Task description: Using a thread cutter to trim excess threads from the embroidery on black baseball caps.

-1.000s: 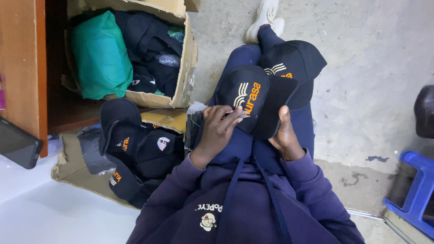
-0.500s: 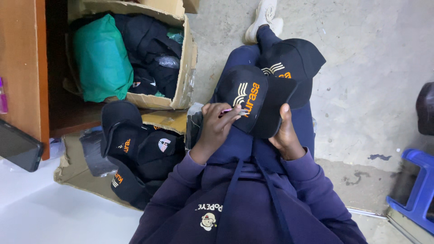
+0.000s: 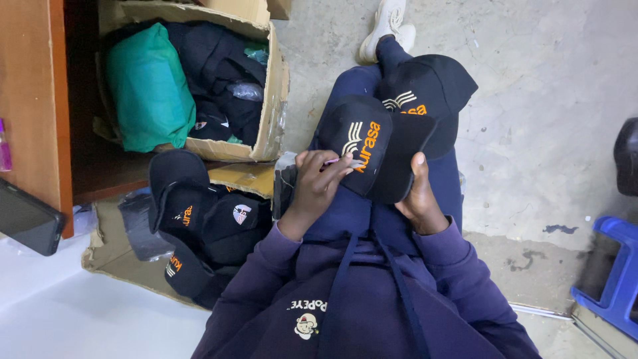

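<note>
Holding a black cap [image 3: 362, 149] with orange and white embroidery on my lap, just right of the frame's centre, I grip its brim from below with my right hand [image 3: 420, 199], thumb up along the edge. My left hand [image 3: 318, 186] rests on the cap's front, fingers pinched narrow around a thin pinkish tool [image 3: 335, 160] whose tip touches the stitching. A second black cap [image 3: 432, 90] lies on my knee, just above the first and partly under it. At lower left, a pile of black caps [image 3: 199, 229] sits on flattened cardboard [image 3: 242, 178]. Above it, at upper left, an open cardboard box [image 3: 276, 86] holds dark garments and a green bag [image 3: 149, 90]. A blue stool [image 3: 615, 272] shows at the right edge.
</note>
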